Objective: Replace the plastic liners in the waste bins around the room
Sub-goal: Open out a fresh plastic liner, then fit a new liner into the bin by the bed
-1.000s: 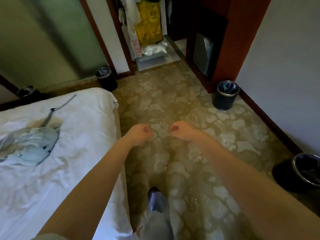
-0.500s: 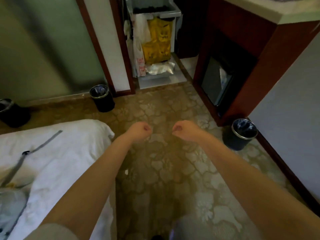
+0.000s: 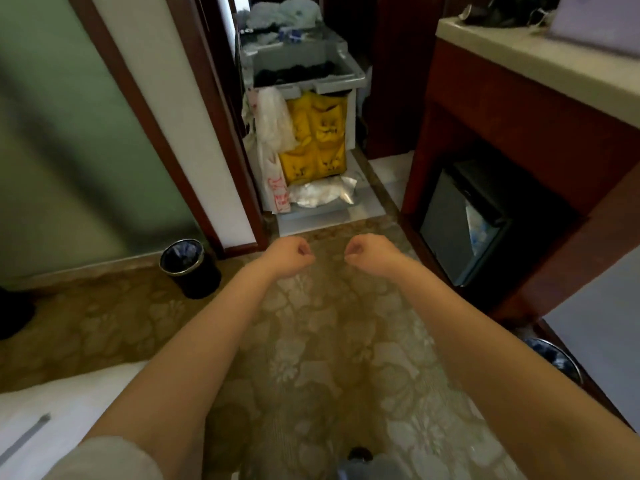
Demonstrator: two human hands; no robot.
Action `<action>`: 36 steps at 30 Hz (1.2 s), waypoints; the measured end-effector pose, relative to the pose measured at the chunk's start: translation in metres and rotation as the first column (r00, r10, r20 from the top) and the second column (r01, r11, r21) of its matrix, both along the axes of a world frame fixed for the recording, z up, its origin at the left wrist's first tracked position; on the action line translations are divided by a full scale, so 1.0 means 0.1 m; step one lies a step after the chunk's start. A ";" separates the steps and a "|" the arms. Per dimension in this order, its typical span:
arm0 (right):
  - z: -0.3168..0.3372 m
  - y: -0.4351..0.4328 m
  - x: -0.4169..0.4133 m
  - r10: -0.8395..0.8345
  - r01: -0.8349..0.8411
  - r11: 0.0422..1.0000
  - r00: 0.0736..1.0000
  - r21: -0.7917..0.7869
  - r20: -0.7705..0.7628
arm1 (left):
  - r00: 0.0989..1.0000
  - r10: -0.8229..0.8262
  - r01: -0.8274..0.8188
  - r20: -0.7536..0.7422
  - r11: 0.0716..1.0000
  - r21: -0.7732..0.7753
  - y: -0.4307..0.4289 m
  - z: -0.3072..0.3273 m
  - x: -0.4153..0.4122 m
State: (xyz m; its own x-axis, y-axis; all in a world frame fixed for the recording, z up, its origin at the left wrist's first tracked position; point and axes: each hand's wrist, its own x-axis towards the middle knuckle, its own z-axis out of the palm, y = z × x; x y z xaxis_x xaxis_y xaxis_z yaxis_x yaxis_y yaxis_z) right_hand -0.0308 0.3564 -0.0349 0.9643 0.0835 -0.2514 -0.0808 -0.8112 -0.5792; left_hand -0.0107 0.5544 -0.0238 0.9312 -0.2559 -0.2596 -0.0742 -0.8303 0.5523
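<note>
1. Black with a bright metal rim, a waste bin (image 3: pixel 189 268) stands upright on the carpet (image 3: pixel 311 341) at the foot of a frosted green glass panel (image 3: pixel 69 133), just beside a dark wooden door frame. A crumpled bluish liner (image 3: pixel 183 253) shows inside it.
2. A second bin (image 3: pixel 554 356), also bluish inside, stands by the right-hand wall, partly hidden behind the right forearm.
3. The left hand (image 3: pixel 289 256) and the right hand (image 3: pixel 369 252) are held out over the carpet, close together but not touching. Both are curled into loose fists with nothing in them. Both are well apart from either bin.
4. Beyond the hands, a grey housekeeping cart (image 3: pixel 301 74) fills the doorway. A yellow bag (image 3: pixel 318 140) hangs on its front, with white plastic bags (image 3: pixel 273 126) beside it.
5. To the right stands a reddish wooden cabinet (image 3: pixel 519 109) with a pale top; a small black fridge (image 3: pixel 460 223) sits in its lower recess.
6. A corner of a white bed (image 3: pixel 52 410) shows at lower left.
</note>
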 end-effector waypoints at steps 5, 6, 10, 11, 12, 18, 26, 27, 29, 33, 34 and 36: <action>0.01 -0.05 1.19 0.036 -0.035 0.999 0.999 0.014 -0.036 | 0.996 0.068 -0.071 -0.057 0.996 -0.051 0.02 -0.01 1.04; -0.01 -0.05 1.42 0.047 -0.047 0.999 0.998 0.015 -0.040 | 0.995 0.081 -0.084 -0.064 0.995 -0.058 0.05 -0.04 1.26; -0.11 0.03 2.45 0.092 -0.092 0.996 0.995 -0.014 -0.028 | 0.992 0.104 -0.108 -0.064 0.992 -0.060 0.18 -0.22 2.28; -0.13 0.06 2.73 0.109 -0.110 0.993 0.994 -0.034 -0.022 | 0.993 0.107 -0.111 -0.060 0.992 -0.066 0.21 -0.25 2.56; -0.14 0.10 3.02 0.129 -0.129 0.989 0.992 -0.066 -0.014 | 0.993 0.110 -0.114 -0.052 0.991 -0.071 0.26 -0.28 2.84; -0.01 0.34 4.68 0.158 -0.159 0.978 0.987 -0.133 -0.018 | 0.992 0.108 -0.110 -0.068 0.993 -0.035 0.49 -0.23 4.50; -0.07 0.47 6.27 0.157 -0.167 0.979 0.984 -0.120 -0.089 | 0.983 0.179 -0.180 -0.028 0.983 -0.028 0.57 -0.26 6.09; -0.10 0.48 6.46 0.157 -0.166 0.981 0.984 -0.104 -0.086 | 0.981 0.190 -0.191 -0.028 0.981 -0.022 0.58 -0.29 6.27; -0.14 0.49 6.89 0.165 -0.173 0.980 0.983 -0.093 -0.086 | 0.975 0.218 -0.219 -0.031 0.976 -0.014 0.57 -0.35 6.64; -0.19 0.53 7.75 0.190 -0.193 0.981 0.978 -0.031 -0.083 | 0.947 0.321 -0.321 0.008 0.947 -0.018 0.53 -0.38 7.34; -0.19 0.53 7.97 0.198 -0.199 0.980 0.976 0.000 -0.093 | 0.937 0.350 -0.349 0.022 0.937 -0.025 0.52 -0.37 7.52; -0.21 0.56 8.37 0.205 -0.201 0.978 0.973 0.048 -0.110 | 0.928 0.369 -0.369 0.051 0.929 -0.006 0.49 -0.32 7.83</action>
State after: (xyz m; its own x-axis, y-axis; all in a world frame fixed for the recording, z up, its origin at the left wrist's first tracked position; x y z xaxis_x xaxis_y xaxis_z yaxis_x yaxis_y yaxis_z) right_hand 0.8060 0.4126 -0.0555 0.8916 0.2854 -0.3515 0.0163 -0.7960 -0.6050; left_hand 0.7719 0.6034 -0.0557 0.9714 0.1095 -0.2106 0.2107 -0.8064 0.5525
